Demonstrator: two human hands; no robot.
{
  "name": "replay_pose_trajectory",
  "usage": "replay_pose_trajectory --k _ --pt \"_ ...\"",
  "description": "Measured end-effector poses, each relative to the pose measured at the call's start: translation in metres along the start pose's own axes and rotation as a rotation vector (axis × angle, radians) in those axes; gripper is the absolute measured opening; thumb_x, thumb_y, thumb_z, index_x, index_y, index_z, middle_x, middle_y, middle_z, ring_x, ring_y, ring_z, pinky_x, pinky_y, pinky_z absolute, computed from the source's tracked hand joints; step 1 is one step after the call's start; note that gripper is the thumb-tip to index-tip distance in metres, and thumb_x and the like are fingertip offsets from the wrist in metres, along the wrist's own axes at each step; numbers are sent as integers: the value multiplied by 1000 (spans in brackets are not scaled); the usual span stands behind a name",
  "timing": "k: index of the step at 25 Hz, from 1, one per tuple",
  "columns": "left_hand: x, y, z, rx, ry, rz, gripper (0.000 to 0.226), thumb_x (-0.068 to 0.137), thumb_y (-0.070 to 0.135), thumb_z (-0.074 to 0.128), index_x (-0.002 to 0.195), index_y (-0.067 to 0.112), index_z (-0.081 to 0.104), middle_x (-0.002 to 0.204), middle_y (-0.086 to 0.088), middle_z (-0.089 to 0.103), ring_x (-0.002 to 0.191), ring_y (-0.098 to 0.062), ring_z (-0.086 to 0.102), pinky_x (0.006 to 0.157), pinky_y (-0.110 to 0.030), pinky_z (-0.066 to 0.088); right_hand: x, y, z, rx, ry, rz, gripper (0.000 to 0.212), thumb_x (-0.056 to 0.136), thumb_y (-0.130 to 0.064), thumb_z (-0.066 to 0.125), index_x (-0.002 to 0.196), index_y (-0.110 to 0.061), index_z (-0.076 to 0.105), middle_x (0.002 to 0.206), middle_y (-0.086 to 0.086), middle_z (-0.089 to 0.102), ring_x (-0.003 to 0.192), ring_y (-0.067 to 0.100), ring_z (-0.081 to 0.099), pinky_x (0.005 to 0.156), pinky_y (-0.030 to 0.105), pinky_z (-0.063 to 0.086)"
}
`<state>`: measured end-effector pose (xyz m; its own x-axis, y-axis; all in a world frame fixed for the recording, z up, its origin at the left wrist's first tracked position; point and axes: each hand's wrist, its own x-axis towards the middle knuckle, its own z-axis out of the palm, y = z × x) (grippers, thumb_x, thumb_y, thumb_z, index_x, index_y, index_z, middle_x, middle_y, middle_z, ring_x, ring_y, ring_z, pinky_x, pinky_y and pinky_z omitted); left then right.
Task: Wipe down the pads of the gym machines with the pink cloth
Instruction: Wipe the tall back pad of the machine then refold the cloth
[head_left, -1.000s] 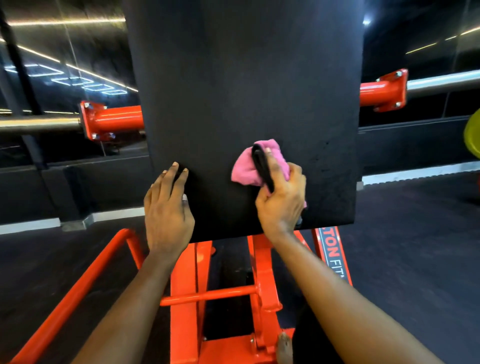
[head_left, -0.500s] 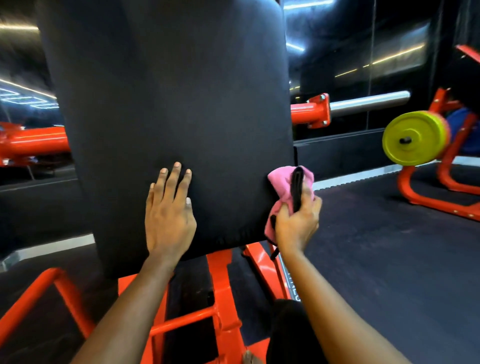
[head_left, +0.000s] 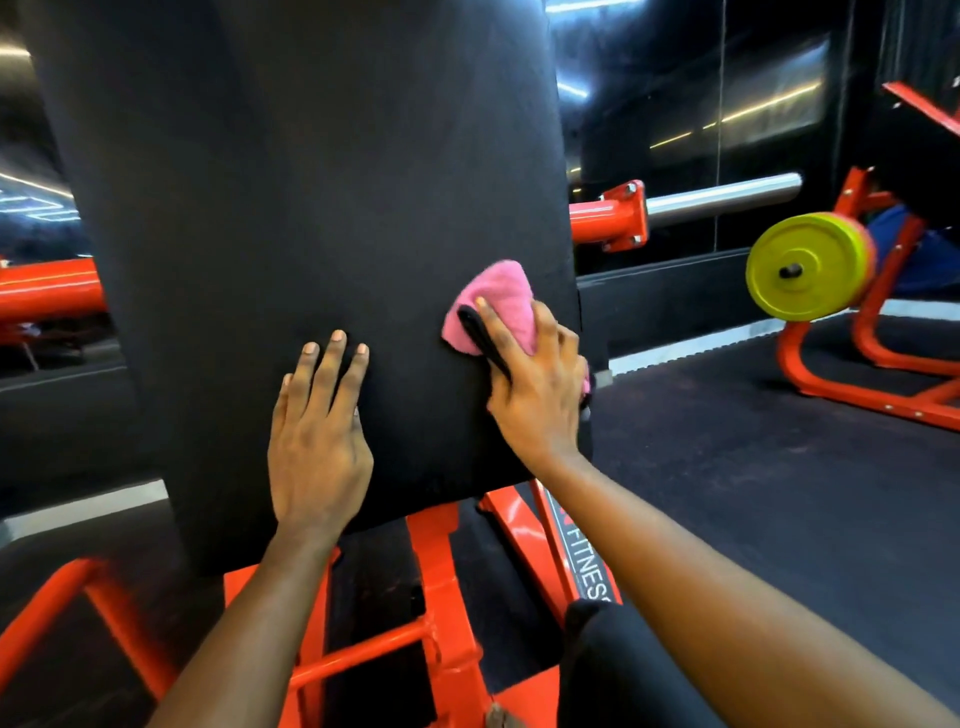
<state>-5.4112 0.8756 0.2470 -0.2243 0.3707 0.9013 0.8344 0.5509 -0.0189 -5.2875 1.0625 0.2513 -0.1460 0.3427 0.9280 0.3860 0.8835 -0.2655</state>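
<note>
From my remote seat, the tall black pad (head_left: 322, 208) fills most of the view: a broad, upright slab with a matte, finely grained cover and rounded lower corners. Everything else I place against it.

My left hand (head_left: 317, 447) lies flat on the pad's lower middle, fingers straight and close together, palm pressed to the cover and holding nothing. My right hand (head_left: 535, 395) is near the pad's lower right edge, fingers curled over a soft, nubby pink cloth (head_left: 498, 301) that is bunched into a rough wedge and pressed against the pad's face. A narrow flat black strap (head_left: 483, 338) runs from the cloth down under that hand, beside the forefinger. I cannot tell what it belongs to.

Below the pad, a glossy orange steel frame (head_left: 441, 597) of square tubes and a thin round crossbar carries it. A black strip with white lettering (head_left: 589, 571) runs along one frame rail under the pad's right corner. From behind the pad's right edge juts an orange tube with a bolted flange (head_left: 613, 215), and a smooth chrome bar (head_left: 722, 200) extends from that. Further right of the pad, well apart from it, a round yellow-green weight plate (head_left: 805, 267) hangs on another orange stand. Dark, finely textured rubber flooring (head_left: 753, 493) spreads to the right of the pad, and another orange tube (head_left: 47, 291) shows at its left edge.
</note>
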Motion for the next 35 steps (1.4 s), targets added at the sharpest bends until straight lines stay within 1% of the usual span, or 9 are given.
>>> replay_pose_trajectory --k 3,6,9,13,17,21,24,29,35 --pt "-2 -2 2 4 7 9 62 94 0 52 152 16 37 163 -2 25 152 -24 17 123 -46 20 -48 32 10 68 65 271 72 91 -17 58 148 -55 38 148 1 40 111 30 46 89 54 47" --pt "-1 -5 0 -47 -3 27 62 94 -2 52 152 16 39 163 -2 25 152 -23 16 123 -47 19 -85 36 23 195 98 614 68 96 -23 58 147 -61 33 148 -2 39 116 29 45 92 55 49" --pt "-11 -19 -8 -71 -12 62 57 94 0 50 148 16 45 161 -2 29 151 -22 21 122 -47 20 -93 31 34 290 188 771 66 95 -23 60 147 -57 37 141 2 43 114 31 45 92 55 50" --pt "-40 -47 -22 -17 9 -25 58 90 5 44 147 16 47 161 -3 31 150 -25 25 121 -51 20 -98 -6 39 267 205 762 67 89 -24 59 148 -50 41 137 6 45 111 34 46 89 52 50" --pt "-57 -61 -32 -70 -71 -31 60 89 1 43 148 14 44 162 -3 28 151 -23 21 120 -53 22 -128 -78 46 341 96 598 64 90 -23 63 149 -42 46 139 12 45 116 36 46 95 44 43" --pt "-69 -80 -46 -129 -128 -55 58 93 -3 41 150 12 41 162 0 28 150 -17 21 123 -40 22 -162 -150 48 452 -133 451 69 86 -23 54 150 -45 41 145 12 41 115 35 45 90 47 51" --pt "-74 -84 -50 -131 -137 -90 60 93 -10 46 150 11 41 162 2 29 150 -14 21 123 -37 22 -166 -153 48 450 -182 375 74 83 -23 57 151 -45 38 143 12 40 112 32 45 83 47 54" --pt "-74 -61 -29 -29 -20 -174 55 91 -2 40 146 3 43 159 -8 32 148 -28 26 118 -52 28 -148 -101 47 459 -35 378 74 82 -13 60 149 -40 45 137 12 42 117 34 48 92 49 50" --pt "-81 -46 -14 19 -5 -275 64 91 -7 48 151 7 34 163 -3 23 153 -24 15 122 -52 20 -100 -17 44 346 284 796 71 80 -9 61 145 -33 46 127 16 46 114 37 50 90 54 48"
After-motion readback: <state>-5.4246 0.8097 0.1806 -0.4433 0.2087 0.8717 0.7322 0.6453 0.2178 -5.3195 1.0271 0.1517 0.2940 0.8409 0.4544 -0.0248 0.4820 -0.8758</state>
